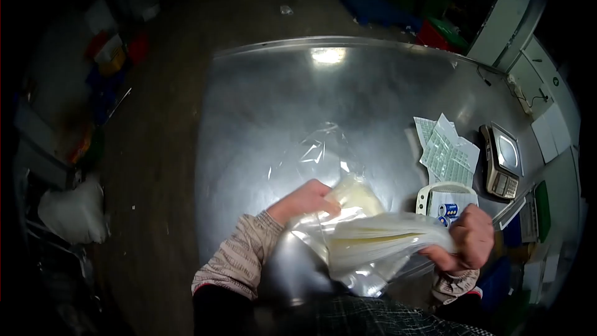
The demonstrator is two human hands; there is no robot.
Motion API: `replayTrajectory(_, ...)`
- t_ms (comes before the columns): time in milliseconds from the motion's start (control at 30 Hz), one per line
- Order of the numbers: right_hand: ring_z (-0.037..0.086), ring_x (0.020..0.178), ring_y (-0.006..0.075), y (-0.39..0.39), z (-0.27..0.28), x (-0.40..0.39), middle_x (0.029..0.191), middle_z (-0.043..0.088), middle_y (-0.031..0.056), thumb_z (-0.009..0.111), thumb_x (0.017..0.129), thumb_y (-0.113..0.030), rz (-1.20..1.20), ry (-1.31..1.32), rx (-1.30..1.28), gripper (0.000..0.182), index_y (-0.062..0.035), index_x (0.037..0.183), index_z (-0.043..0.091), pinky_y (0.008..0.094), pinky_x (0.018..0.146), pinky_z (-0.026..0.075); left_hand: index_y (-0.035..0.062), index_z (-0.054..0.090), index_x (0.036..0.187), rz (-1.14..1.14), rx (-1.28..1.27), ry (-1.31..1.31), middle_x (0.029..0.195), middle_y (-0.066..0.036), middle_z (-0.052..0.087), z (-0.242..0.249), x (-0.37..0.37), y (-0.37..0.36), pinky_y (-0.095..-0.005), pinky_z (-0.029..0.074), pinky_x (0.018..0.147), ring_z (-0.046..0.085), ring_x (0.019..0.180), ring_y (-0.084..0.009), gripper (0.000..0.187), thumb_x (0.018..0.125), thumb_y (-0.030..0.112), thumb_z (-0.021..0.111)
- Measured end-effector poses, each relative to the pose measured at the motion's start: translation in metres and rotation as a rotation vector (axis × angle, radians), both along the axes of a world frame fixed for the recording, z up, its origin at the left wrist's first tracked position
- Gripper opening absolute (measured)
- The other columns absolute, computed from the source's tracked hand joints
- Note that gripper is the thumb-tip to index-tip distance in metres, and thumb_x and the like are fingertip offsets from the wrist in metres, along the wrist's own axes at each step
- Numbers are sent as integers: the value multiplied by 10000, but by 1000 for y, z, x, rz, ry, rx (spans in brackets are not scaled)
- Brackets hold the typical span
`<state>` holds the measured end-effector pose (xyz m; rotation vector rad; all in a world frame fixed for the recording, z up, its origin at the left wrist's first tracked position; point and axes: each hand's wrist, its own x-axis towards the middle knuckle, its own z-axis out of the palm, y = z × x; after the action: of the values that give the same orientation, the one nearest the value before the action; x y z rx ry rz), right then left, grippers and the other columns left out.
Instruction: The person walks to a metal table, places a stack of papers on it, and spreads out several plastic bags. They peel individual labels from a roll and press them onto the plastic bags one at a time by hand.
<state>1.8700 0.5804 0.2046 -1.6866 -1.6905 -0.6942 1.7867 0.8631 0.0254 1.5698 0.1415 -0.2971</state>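
Observation:
A bundle of thin, pale translucent plastic bags (379,239) stretches between my hands at the near side of the metal table. My right hand (471,241) is closed in a fist around the bundle's right end. Fingers bent, my left hand (309,201) grips the plastic at the left, its fingertips partly hidden by the folds. A clear, crinkled plastic bag (326,143) spreads over the tabletop just beyond my left hand. Just beyond my right hand sits a white tray (423,202) with small blue-and-white cylinders (448,210) in it.
The shiny metal table (267,99) has a raised far edge. Green-printed paper sheets (448,149) lie at the right, beside a digital scale (502,162). A cable (528,96) is near the right wall. On the floor at left rests a white sack (74,211); a blue pallet (376,9) lies beyond the table.

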Motion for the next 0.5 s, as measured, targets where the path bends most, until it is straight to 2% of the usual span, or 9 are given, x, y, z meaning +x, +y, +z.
replayTrajectory(67,370,397,133,11,1,5,478,377,-11,877,664,-361,93,-43,24,571,-95,537,388,286,385,245,-13,718,961,-3,14,-177,769,-47,704,5,8,-31,-297,496,667,610,713,-106,284,741,167,720)
replayTrajectory(133,369,396,131,39,5,-8,462,354,-15,880,651,-372,164,-68,-78,572,-91,532,396,277,388,236,-6,713,900,-143,207,-126,719,-58,673,33,15,-64,-327,459,611,566,656,-122,278,723,209,697)
replayTrajectory(167,371,395,131,39,12,-9,463,338,-18,858,680,-400,142,-119,-98,567,-79,532,414,281,386,243,-7,719,908,-125,146,-133,741,-63,684,12,20,-60,-317,469,626,582,672,-123,266,728,188,696)
replayTrajectory(200,419,470,132,19,26,-4,556,421,19,830,724,-366,136,-148,-132,458,-53,666,502,289,424,279,-9,724,915,-99,81,-147,763,-68,695,-13,24,-52,-306,479,642,598,687,-124,255,733,167,694)
replayTrajectory(233,450,544,158,-2,35,4,639,456,55,788,763,-338,80,-159,-107,414,-27,737,515,305,476,317,-14,728,926,9,-1,-112,785,-72,703,-21,20,-44,-294,489,663,613,710,-124,248,741,146,691)
replayTrajectory(300,513,692,209,-64,28,25,805,526,126,703,842,-281,-234,-144,204,347,25,879,542,338,581,394,-35,729,963,184,-140,-33,840,-79,716,-38,15,-23,-271,509,723,648,775,-134,248,761,100,682)
replayTrajectory(400,607,914,286,-116,3,41,1053,631,233,575,961,-196,-566,-70,567,326,103,1091,583,387,738,509,-48,722,916,318,116,-39,817,-74,707,-3,26,-5,-280,509,691,645,743,-134,231,764,124,699)
replayTrajectory(467,589,850,295,-119,-1,40,983,630,225,578,919,-185,-655,-64,646,380,160,1078,562,389,812,481,-54,702,942,476,-76,-115,816,-83,694,-9,45,12,-277,507,648,648,724,-149,252,784,142,721)
replayTrajectory(500,569,816,280,-119,-3,38,931,620,202,604,907,-208,-561,-53,635,370,145,1010,557,385,784,469,-68,690,952,565,-202,-132,823,-90,690,-8,55,17,-280,508,636,647,719,-151,265,791,140,721)
